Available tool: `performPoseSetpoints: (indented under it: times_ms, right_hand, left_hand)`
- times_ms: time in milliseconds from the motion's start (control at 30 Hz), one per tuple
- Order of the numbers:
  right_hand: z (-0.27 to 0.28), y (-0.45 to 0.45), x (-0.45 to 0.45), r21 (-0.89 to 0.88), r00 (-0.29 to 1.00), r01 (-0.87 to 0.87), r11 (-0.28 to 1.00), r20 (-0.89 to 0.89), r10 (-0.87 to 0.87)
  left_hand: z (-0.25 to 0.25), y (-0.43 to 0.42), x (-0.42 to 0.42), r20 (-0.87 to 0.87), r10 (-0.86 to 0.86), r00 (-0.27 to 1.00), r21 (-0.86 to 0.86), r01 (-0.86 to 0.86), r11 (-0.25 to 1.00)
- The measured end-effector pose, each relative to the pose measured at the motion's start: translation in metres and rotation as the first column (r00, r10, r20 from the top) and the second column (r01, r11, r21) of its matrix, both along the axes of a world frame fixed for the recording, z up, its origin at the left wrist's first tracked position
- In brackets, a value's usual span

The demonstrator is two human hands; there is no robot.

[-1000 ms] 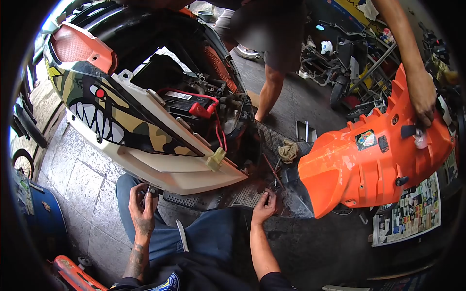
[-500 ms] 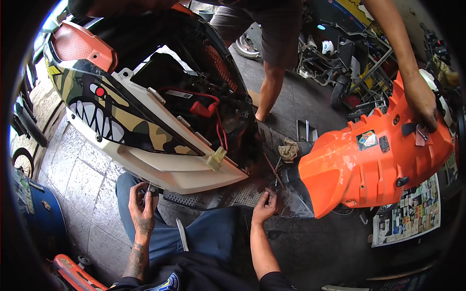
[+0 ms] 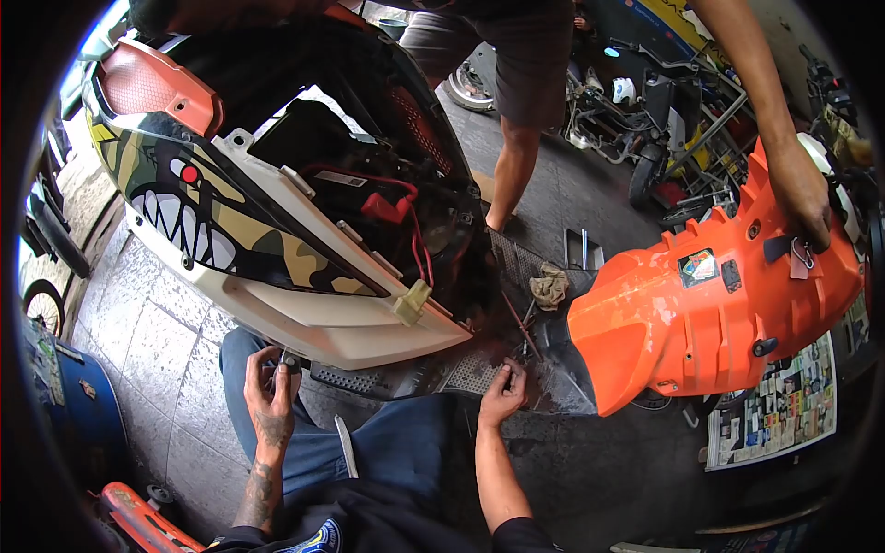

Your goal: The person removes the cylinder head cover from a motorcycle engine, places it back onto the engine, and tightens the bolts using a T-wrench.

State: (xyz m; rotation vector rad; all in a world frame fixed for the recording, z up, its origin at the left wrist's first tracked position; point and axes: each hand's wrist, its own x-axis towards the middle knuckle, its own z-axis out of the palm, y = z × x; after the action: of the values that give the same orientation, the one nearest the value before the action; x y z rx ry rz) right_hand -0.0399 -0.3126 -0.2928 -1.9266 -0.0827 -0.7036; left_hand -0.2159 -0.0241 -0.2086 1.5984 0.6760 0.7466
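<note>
Under the lower edge of the cream and camouflage side panel (image 3: 304, 318), my left hand (image 3: 268, 392) pinches something small and dark that I cannot make out. My right hand (image 3: 503, 392) is closed, fingertips together, over the scooter's footboard (image 3: 470, 374); what it holds, if anything, is too small to name. A long thin tool (image 3: 521, 324) lies just beyond it, near a crumpled cloth (image 3: 548, 287). Red cables (image 3: 415, 235) and a yellowish connector (image 3: 411, 302) hang from the open body. The orange front cover (image 3: 682, 313) stands to the right.
Another person's hand (image 3: 807, 207) is at a key on the orange cover, and that person's leg (image 3: 513, 170) stands beyond the scooter. A metal tray (image 3: 583, 247) is on the floor. A blue drum (image 3: 78, 396) stands left; motorcycle parts (image 3: 645, 129) fill the back right.
The other person has leaned over the open scooter body, shading its inside, and their hand has shifted slightly at the key. My hands have hardly moved.
</note>
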Motion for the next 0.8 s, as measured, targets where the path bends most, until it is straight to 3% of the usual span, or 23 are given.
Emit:
performPoseSetpoints:
  times_ms: [267, 333, 800]
  right_hand:
    - [-0.0006, 0.0005, 0.001, -0.004, 1.0, -0.002, 1.0, 0.012, 0.002]
    - [-0.0021, 0.0006, 0.0035, -0.036, 0.995, 0.034, 0.999, 0.094, -0.031]
    - [0.0011, 0.0009, 0.0, -0.01, 1.0, -0.01, 1.0, 0.002, 0.01]
  left_hand:
    - [0.001, -0.0007, 0.001, 0.012, 0.007, 1.0, 0.002, -0.007, 1.0]
    - [-0.0003, -0.0004, 0.0011, 0.014, 0.008, 1.0, 0.003, -0.008, 1.0]
    - [-0.0006, 0.0009, -0.0003, -0.01, -0.01, 1.0, 0.041, 0.011, 0.999]
